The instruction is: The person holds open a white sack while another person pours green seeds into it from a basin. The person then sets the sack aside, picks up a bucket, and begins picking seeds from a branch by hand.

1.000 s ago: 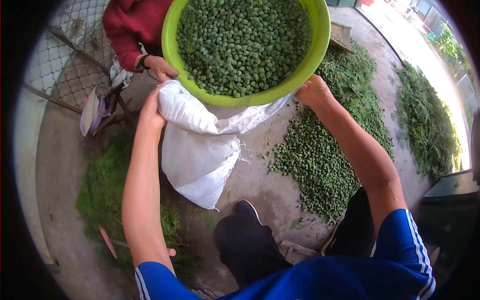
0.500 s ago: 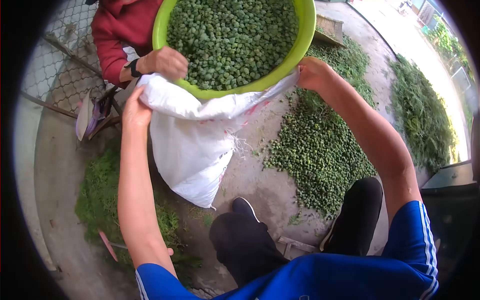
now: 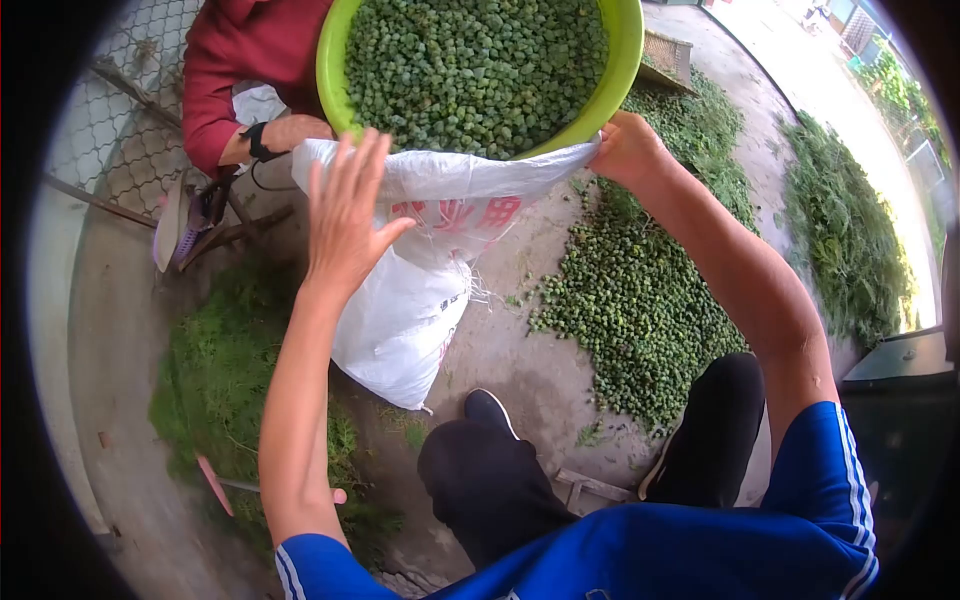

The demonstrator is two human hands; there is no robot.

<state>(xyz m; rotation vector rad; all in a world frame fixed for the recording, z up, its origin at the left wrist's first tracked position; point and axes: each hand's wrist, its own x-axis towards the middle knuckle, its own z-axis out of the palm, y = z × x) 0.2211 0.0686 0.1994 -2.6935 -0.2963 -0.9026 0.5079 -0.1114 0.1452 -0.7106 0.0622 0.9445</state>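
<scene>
A white woven sack (image 3: 385, 335) with red printed characters hangs beneath the rim of a lime-green tub (image 3: 637, 50). Small green pods or fruits (image 3: 480, 75) fill the tub. At the sack's left side my left hand (image 3: 345, 215) is raised with its fingers spread, overlapping the white fabric and holding nothing. My right hand (image 3: 625, 150) is closed on the right corner of the sack's mouth, right at the tub's rim. Another person in a red sleeve (image 3: 212, 90) is at the tub's left; their hand is hidden behind the sack edge.
Loose green pods (image 3: 640, 320) lie heaped on the concrete floor at right. Leafy cuttings (image 3: 840, 220) are piled farther right, and more greenery (image 3: 225, 380) lies at left by a pink-handled tool (image 3: 214, 485). A wire fence (image 3: 135, 110) stands at the upper left.
My left hand has let go of the sack's left edge and moved right, fingers spreading. The sack's mouth has unfolded upward, showing red print. The tub has shifted slightly right and up.
</scene>
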